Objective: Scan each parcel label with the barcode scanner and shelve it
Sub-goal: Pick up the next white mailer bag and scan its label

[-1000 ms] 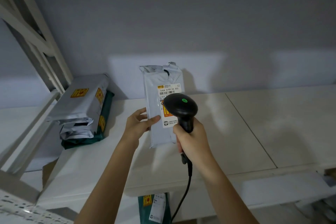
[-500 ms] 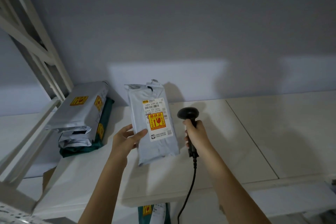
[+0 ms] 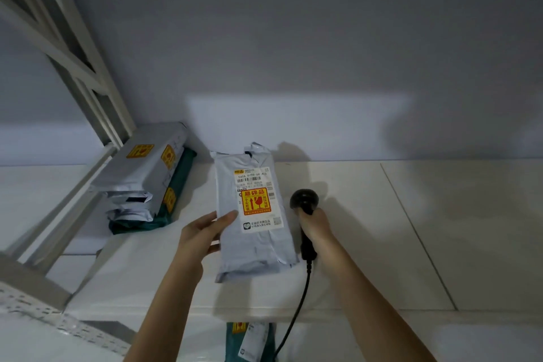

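A grey plastic mailer parcel (image 3: 252, 229) with a white label and a yellow-and-red fragile sticker is held tilted over the white shelf (image 3: 382, 229), label facing me. My left hand (image 3: 205, 232) grips its left edge, thumb on the front. My right hand (image 3: 316, 223) is closed around the handle of a black barcode scanner (image 3: 304, 200), just right of the parcel. The scanner's head points away from the label, and its black cable hangs down past the shelf's front edge.
A stack of grey mailers on a dark green one (image 3: 147, 182) lies at the shelf's left, against a white slanted frame (image 3: 73, 53). Another green parcel (image 3: 249, 341) shows on the level below. A grey wall stands behind the shelf.
The scanner has moved off the label to the right and lowered. The parcel has shifted slightly left and down toward the shelf, its whole label now showing.
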